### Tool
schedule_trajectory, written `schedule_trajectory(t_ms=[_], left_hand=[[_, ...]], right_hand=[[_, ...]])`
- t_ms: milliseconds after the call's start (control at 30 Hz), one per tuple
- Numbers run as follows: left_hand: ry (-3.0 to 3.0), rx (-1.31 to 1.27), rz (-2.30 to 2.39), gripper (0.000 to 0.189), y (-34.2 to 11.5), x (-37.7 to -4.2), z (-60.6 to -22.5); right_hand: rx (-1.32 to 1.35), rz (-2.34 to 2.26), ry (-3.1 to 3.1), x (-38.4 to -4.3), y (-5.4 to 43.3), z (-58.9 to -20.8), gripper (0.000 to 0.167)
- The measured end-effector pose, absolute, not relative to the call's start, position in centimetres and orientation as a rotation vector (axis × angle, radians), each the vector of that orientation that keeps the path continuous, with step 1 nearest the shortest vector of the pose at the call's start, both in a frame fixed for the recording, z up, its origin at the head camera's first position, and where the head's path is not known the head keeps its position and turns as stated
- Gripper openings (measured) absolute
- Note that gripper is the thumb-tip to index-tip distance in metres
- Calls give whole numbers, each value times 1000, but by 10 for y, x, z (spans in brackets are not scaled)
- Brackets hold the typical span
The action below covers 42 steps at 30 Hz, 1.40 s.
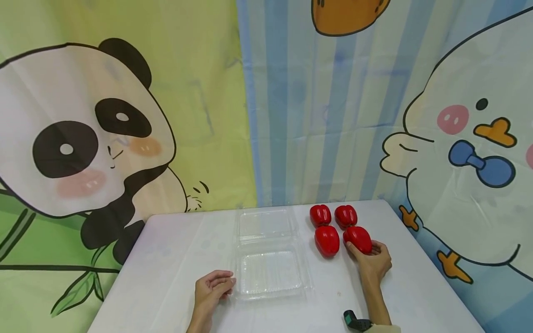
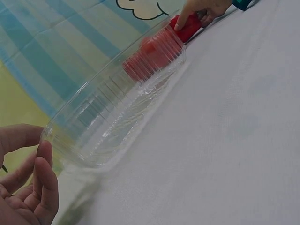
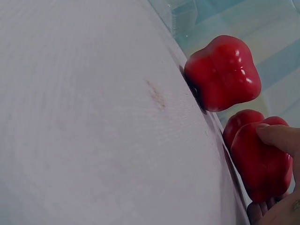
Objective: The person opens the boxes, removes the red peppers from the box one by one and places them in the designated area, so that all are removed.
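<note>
A clear plastic clamshell box (image 1: 271,295) lies opened out on the table, its lid (image 1: 266,224) folded toward the wall. At its near left corner, my left hand (image 1: 211,293) pinches the rim between thumb and fingers, as the left wrist view shows. My right hand (image 1: 372,264) grips a red bell pepper (image 1: 359,237), the near right one of a cluster. In the right wrist view the thumb presses on the side of that pepper (image 3: 258,161), and the fingers are mostly hidden beneath it. Beside it sits another red bell pepper (image 1: 326,241).
Two more red bell peppers, one on the left (image 1: 320,215) and one on the right (image 1: 345,216), stand behind, near the table's back edge. The white table (image 1: 175,259) meets a cartoon-printed curtain (image 1: 216,115) at the back. A dark device (image 1: 357,321) sits by my right wrist.
</note>
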State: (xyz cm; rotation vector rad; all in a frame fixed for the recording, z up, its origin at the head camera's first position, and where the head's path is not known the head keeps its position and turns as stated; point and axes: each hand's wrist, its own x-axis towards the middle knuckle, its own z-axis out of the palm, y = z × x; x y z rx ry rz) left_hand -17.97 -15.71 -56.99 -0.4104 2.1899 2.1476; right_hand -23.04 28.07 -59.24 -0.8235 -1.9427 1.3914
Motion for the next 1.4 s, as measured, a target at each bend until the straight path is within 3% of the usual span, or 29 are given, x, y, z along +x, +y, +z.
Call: schedule_trajectory(t_ms=[1400], left_hand=[[2172,-410,2161,32,-159,-181,-571]], right_hand=[[-800,1340,-2069,-232,281,-592,85]])
